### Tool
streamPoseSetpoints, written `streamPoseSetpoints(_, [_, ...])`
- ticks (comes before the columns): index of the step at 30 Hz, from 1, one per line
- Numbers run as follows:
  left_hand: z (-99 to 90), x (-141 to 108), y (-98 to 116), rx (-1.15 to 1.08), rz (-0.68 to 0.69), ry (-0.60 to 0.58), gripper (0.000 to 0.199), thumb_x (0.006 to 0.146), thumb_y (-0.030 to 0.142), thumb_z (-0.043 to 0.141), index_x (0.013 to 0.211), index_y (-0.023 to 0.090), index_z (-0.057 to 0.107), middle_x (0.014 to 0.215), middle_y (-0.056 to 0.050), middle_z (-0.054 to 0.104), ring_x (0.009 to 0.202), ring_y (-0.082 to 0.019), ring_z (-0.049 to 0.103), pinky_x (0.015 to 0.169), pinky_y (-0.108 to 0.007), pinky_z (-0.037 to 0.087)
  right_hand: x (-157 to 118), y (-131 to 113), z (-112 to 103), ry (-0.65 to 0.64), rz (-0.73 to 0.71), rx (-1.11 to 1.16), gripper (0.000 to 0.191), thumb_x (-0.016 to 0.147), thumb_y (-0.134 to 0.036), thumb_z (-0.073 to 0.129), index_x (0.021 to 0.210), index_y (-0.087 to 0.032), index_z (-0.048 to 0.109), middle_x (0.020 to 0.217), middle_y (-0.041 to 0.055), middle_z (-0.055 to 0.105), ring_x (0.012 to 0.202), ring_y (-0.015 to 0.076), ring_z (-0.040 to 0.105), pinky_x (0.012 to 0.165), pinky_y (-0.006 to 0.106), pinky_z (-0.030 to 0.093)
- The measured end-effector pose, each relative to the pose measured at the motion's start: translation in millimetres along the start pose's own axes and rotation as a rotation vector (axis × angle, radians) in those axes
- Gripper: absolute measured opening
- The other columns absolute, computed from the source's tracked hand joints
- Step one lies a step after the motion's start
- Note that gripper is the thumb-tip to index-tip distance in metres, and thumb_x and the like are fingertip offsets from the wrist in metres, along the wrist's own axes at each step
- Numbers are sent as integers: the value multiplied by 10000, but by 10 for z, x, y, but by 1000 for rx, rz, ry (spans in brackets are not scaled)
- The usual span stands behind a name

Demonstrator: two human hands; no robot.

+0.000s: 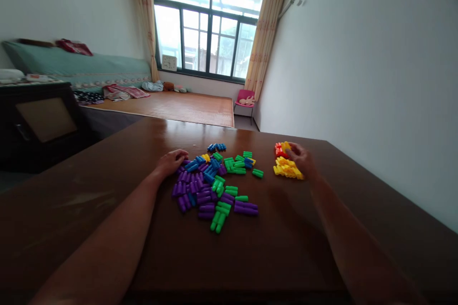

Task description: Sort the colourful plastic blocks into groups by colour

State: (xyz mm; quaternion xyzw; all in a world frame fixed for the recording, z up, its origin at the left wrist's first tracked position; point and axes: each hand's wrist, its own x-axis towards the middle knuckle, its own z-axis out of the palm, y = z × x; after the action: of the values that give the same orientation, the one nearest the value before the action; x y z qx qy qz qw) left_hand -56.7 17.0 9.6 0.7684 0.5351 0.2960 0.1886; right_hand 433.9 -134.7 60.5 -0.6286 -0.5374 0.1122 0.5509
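Note:
My left hand (173, 161) rests on the table at the left edge of the mixed pile, fingers curled by the purple pieces (189, 183); whatever it may hold is hidden. Green pieces (236, 167) lie at the pile's right side, with blue pieces (213, 167) among the purple. Behind the pile sits a small blue group (216, 147). Over on the right, my right hand (299, 156) has its fingers closed on a yellow piece (285, 147), beside the red pieces (280, 150). A yellow heap (288, 168) lies just in front of them.
The brown table (286, 248) spans the foreground. Beyond its far edge are a low bed (186, 107) and a pink chair (244, 96). A dark cabinet (36, 124) stands at the left, and a white wall (365, 81) rises at the right.

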Motion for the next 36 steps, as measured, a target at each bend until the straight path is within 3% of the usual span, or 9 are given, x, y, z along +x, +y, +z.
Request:
streamPoseSetpoints(3, [-15, -2, -5, -6, -6, 4, 339, 774, 426, 567, 1046, 264, 689, 998, 2, 756, 958, -215, 686, 860, -297, 525, -115, 477, -619, 276, 187, -41, 521, 640, -523, 713, 1001, -155, 643, 961, 120, 702, 796, 205, 651, 664, 299, 528])
streamPoseSetpoints(7, [-42, -28, 20, -18, 7, -1, 379, 759, 469, 567, 1048, 256, 687, 998, -6, 758, 974, -229, 685, 866, -314, 528, -155, 918, -1042, 167, 428, -226, 309, 618, -419, 721, 786, -167, 661, 735, 83, 709, 616, 170, 628, 565, 268, 494])
streamPoseSetpoints(12, [-62, -45, 52, -27, 23, -18, 407, 770, 484, 528, 1060, 236, 669, 980, -18, 760, 971, -229, 686, 886, -323, 519, -160, 1030, -1001, -41, 511, -578, 232, 663, -411, 688, 680, -181, 662, 612, 40, 673, 547, 159, 603, 515, 250, 426])
streamPoseSetpoints(16, [-75, -45, 66, -26, 27, -19, 391, 760, 471, 532, 1045, 241, 670, 970, -15, 761, 968, -226, 687, 868, -313, 522, -200, 946, -928, -82, 460, -745, 323, 725, -509, 631, 671, -191, 662, 639, 45, 674, 570, 169, 607, 524, 257, 397])
streamPoseSetpoints(19, [-70, -46, 63, -25, 26, 0, 363, 748, 450, 560, 1026, 253, 686, 973, -6, 761, 968, -228, 687, 860, -309, 527, -213, 809, -881, 22, 349, -813, 343, 773, -522, 580, 733, -193, 671, 693, 64, 685, 622, 191, 619, 564, 273, 411])
streamPoseSetpoints(23, [-38, -35, 35, -14, 16, 25, 324, 750, 416, 577, 1009, 266, 701, 978, 1, 760, 962, -226, 688, 850, -303, 530, -253, 456, -481, 210, 6, -722, 299, 869, -412, 476, 910, -184, 665, 841, 85, 704, 729, 203, 638, 683, 303, 460])
streamPoseSetpoints(28, [-14, -28, 10, 17, 34, 10, 326, 787, 364, 537, 1055, 252, 683, 1006, -13, 753, 963, -217, 685, 852, -304, 524, -308, 5, 501, -236, -306, -474, 242, 870, -265, 498, 1033, -189, 659, 1043, 79, 703, 859, 186, 650, 816, 299, 489])
streamPoseSetpoints(32, [-29, -56, 52, 6, 36, -1, 323, 798, 347, 528, 1062, 236, 676, 1021, -23, 748, 964, -214, 681, 851, -303, 521, -184, -97, 991, -362, -254, -581, 246, 868, -229, 538, 1087, -186, 642, 1065, 93, 705, 960, 215, 644, 876, 324, 472])
streamPoseSetpoints(36, [-51, -71, 105, -10, 6, -9, 312, 798, 341, 531, 1054, 240, 678, 1015, -15, 750, 962, -207, 683, 836, -288, 526, -87, -22, 1117, -377, -70, -548, 212, 825, -259, 620, 1024, -188, 636, 979, 74, 717, 887, 195, 665, 807, 297, 496])
